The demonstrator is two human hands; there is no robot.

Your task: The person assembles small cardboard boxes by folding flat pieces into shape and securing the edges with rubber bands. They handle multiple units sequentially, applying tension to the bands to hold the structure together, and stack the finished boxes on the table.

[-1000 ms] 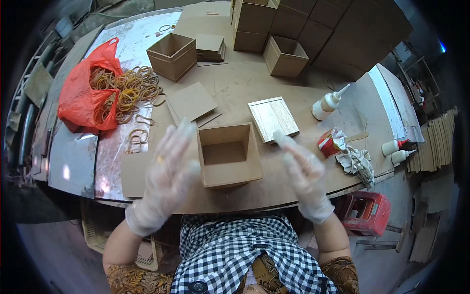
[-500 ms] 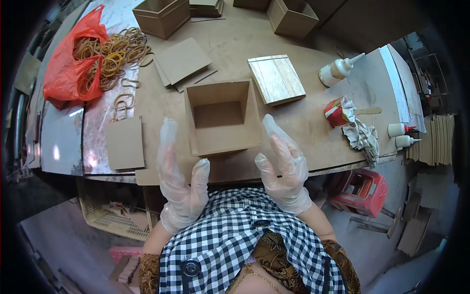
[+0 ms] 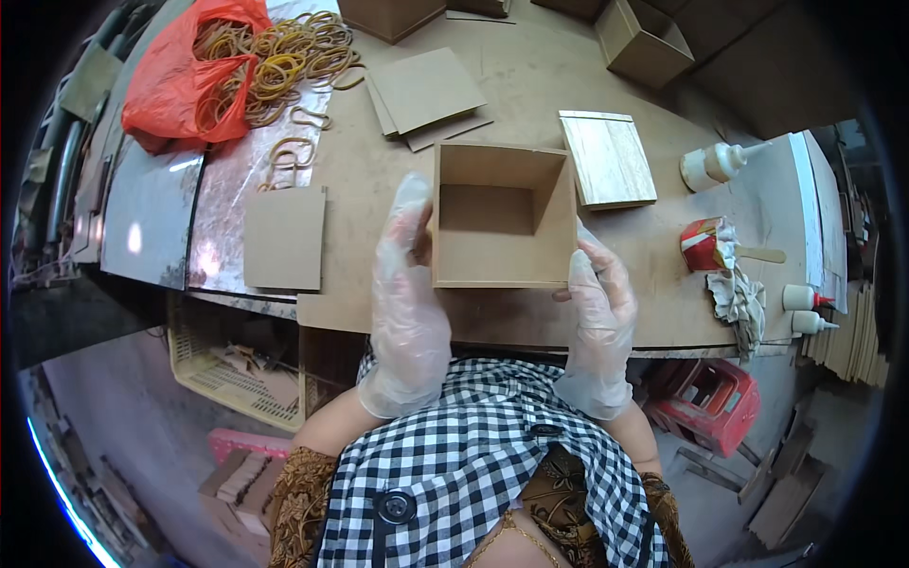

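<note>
Upper left of my left fingers [image 3: 410,199]: a red plastic bag [image 3: 170,95], yellow-brown rubber bands [image 3: 308,52] heaped at its mouth; lower left, a yellow crate [image 3: 241,402]. Right of my right fingers [image 3: 617,270]: a red tub [image 3: 701,248], a crumpled cloth [image 3: 739,298] just below, two white bottles [image 3: 799,297] beyond; lower right, a red stool [image 3: 729,417].

Open box [image 3: 502,257] held between left grip [image 3: 407,303] and right grip [image 3: 603,317], red bag [image 3: 172,90]
</note>
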